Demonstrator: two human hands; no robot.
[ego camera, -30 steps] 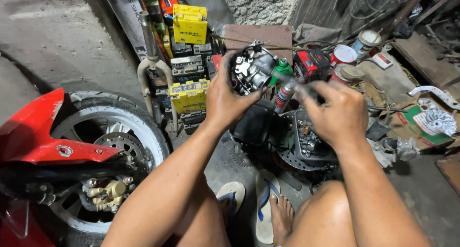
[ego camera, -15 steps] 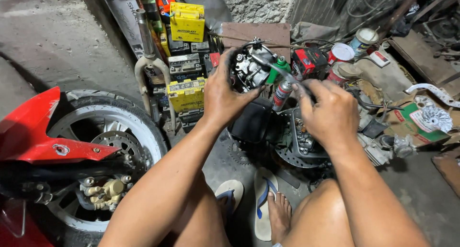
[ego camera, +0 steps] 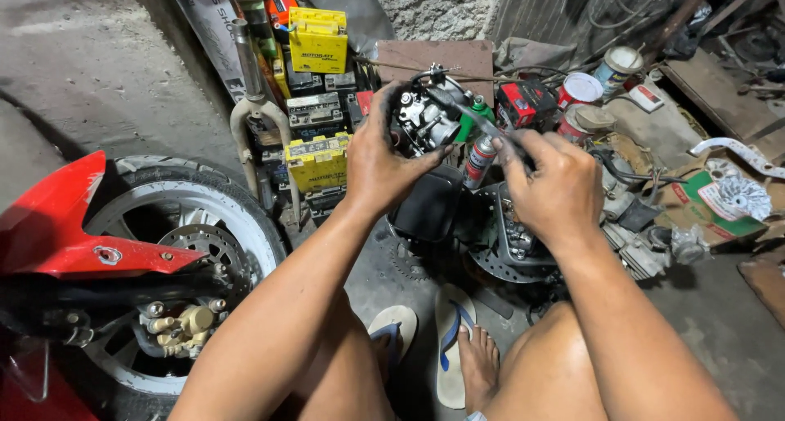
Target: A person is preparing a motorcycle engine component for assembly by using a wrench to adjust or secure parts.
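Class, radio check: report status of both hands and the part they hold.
Left hand gripping metal engine part. Right hand holding thin tool to it. Spray can close behind.

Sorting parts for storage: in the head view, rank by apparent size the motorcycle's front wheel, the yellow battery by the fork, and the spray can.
1. Black-tyred front wheel
2. Yellow box-shaped battery
3. Red-and-silver spray can, though it is partly hidden.
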